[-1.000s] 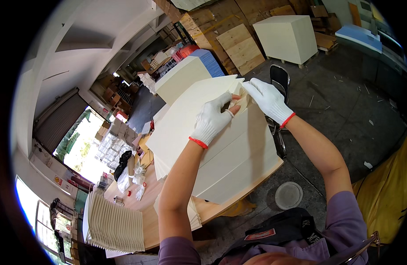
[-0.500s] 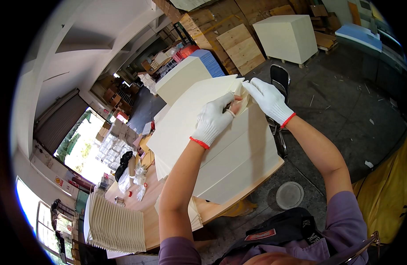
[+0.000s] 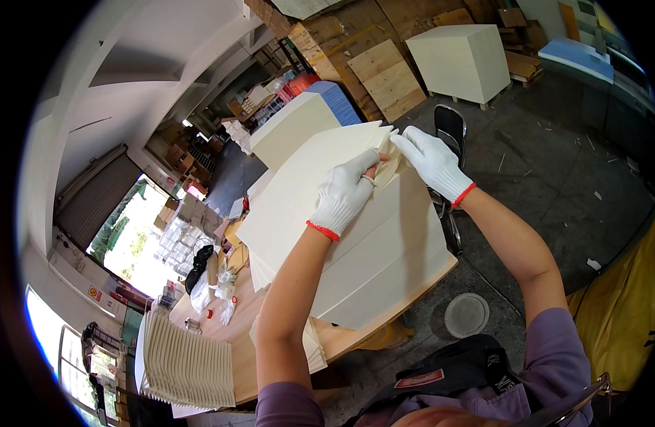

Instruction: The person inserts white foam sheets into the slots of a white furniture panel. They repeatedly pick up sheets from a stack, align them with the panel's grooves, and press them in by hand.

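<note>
Evidently, cream flat paper sheets (image 3: 292,192) are lying stacked on the pale wooden bench (image 3: 343,340), probably bending easily and needing edge grips; the white-gloved left hand (image 3: 345,187) is pinching corner edges, the white-gloved right hand (image 3: 430,156) adjoining, its hold unclear.

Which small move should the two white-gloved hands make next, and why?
Perhaps the white-gloved, red-cuffed left hand should gently spread the bent cream sheets: its bare fingertips are at their raised edges, with the similarly gloved right hand close by.
</note>
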Demonstrator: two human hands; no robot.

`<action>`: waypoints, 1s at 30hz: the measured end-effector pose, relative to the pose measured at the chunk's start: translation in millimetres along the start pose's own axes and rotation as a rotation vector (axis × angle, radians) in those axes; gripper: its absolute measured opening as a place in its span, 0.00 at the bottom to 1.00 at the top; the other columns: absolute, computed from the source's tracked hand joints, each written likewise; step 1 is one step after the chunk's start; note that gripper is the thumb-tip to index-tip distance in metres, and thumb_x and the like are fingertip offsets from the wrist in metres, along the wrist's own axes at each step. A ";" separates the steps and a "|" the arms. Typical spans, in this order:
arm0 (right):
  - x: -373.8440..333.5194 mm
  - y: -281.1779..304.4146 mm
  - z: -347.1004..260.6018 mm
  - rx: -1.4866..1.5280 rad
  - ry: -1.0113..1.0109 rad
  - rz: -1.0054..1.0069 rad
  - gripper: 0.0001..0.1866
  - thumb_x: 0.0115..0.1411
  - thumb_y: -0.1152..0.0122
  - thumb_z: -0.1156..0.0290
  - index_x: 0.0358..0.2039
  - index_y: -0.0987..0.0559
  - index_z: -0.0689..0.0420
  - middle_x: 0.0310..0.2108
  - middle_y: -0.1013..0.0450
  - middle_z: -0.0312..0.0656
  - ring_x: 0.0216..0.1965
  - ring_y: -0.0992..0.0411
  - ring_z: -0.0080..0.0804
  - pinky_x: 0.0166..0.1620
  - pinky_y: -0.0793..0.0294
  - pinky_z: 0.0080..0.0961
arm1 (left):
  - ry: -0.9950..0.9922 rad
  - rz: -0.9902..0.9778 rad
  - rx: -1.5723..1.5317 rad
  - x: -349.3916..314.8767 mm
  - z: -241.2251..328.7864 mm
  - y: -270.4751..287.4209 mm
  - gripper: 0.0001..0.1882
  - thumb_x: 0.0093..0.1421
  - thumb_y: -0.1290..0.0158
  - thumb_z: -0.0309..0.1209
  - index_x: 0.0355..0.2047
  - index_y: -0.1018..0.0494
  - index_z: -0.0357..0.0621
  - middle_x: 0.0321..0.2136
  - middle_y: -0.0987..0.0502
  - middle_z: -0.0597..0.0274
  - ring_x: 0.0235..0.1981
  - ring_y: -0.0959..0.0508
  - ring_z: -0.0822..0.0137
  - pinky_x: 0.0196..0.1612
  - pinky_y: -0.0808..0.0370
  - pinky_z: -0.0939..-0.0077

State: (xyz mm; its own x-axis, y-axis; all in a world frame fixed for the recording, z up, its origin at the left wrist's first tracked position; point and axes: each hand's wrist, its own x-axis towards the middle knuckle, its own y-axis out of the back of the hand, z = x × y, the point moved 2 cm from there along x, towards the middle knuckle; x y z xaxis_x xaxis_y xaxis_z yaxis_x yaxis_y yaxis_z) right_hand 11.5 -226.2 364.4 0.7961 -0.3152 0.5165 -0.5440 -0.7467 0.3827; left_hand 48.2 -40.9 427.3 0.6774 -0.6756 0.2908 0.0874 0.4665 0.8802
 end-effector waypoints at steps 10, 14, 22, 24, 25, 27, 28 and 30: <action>-0.1 -2.0 2.6 0.011 0.015 0.030 0.25 0.70 0.56 0.44 0.37 0.27 0.56 0.33 0.25 0.52 0.38 0.27 0.55 0.40 0.31 0.43 | -0.033 -0.018 0.047 0.6 0.1 0.0 0.18 0.62 0.41 0.40 0.51 0.23 0.54 0.22 0.28 0.63 0.25 0.28 0.72 0.33 0.30 0.72; -1.0 -0.2 -0.5 0.016 0.001 0.022 0.25 0.69 0.56 0.44 0.37 0.27 0.56 0.33 0.25 0.52 0.38 0.27 0.55 0.40 0.31 0.43 | -0.006 -0.019 0.040 -0.6 3.0 1.4 0.18 0.61 0.42 0.38 0.52 0.23 0.55 0.23 0.25 0.61 0.26 0.25 0.70 0.33 0.29 0.70; 1.6 23.5 -24.0 0.314 0.020 0.213 0.17 0.67 0.43 0.54 0.41 0.25 0.57 0.35 0.23 0.44 0.41 0.23 0.36 0.46 0.27 0.34 | -0.194 0.174 0.176 -14.9 6.9 -5.1 0.27 0.55 0.45 0.27 0.56 0.26 0.60 0.38 0.19 0.53 0.41 0.19 0.50 0.44 0.22 0.61; 3.2 12.4 -27.4 1.044 -0.194 0.126 0.17 0.66 0.42 0.56 0.42 0.24 0.57 0.40 0.24 0.44 0.43 0.25 0.36 0.48 0.26 0.33 | -0.235 0.260 0.082 -12.4 5.6 -2.8 0.28 0.54 0.44 0.26 0.57 0.28 0.60 0.42 0.19 0.54 0.44 0.19 0.50 0.46 0.22 0.62; -0.2 3.7 -36.6 1.408 -0.322 0.064 0.16 0.66 0.41 0.56 0.42 0.24 0.58 0.43 0.25 0.44 0.44 0.25 0.36 0.49 0.25 0.33 | -0.292 0.337 0.130 -14.1 4.2 -2.4 0.27 0.53 0.45 0.25 0.55 0.27 0.58 0.41 0.20 0.55 0.44 0.19 0.51 0.44 0.22 0.61; -3.5 -14.8 -44.0 1.500 -0.524 -0.190 0.15 0.66 0.41 0.59 0.44 0.26 0.58 0.48 0.27 0.45 0.46 0.26 0.37 0.51 0.25 0.32 | -0.397 0.489 0.236 -19.7 3.7 -3.5 0.24 0.52 0.45 0.24 0.51 0.27 0.55 0.40 0.20 0.57 0.45 0.20 0.54 0.41 0.22 0.59; -3.6 -19.5 -44.5 1.496 -0.543 -0.264 0.16 0.67 0.42 0.59 0.45 0.26 0.58 0.49 0.28 0.45 0.47 0.26 0.37 0.51 0.24 0.33 | -0.434 0.562 0.233 -24.6 9.4 -6.9 0.23 0.51 0.45 0.24 0.49 0.26 0.54 0.41 0.20 0.58 0.46 0.20 0.55 0.42 0.22 0.60; 3.4 -39.6 -35.1 1.521 -0.626 -0.457 0.18 0.67 0.43 0.60 0.52 0.29 0.58 0.51 0.29 0.47 0.51 0.28 0.39 0.51 0.24 0.37 | -0.500 0.720 0.254 -37.1 18.8 -5.2 0.20 0.50 0.45 0.24 0.45 0.24 0.53 0.42 0.20 0.60 0.49 0.21 0.58 0.42 0.22 0.62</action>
State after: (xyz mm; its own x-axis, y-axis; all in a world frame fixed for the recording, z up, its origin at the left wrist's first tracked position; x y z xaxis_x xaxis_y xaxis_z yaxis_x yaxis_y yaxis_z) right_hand 26.4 -177.1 377.9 0.9803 0.1800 0.0809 0.1699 -0.5613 -0.8100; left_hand 8.9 -29.0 418.9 0.1060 -0.4661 0.8783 -0.4371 0.7716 0.4622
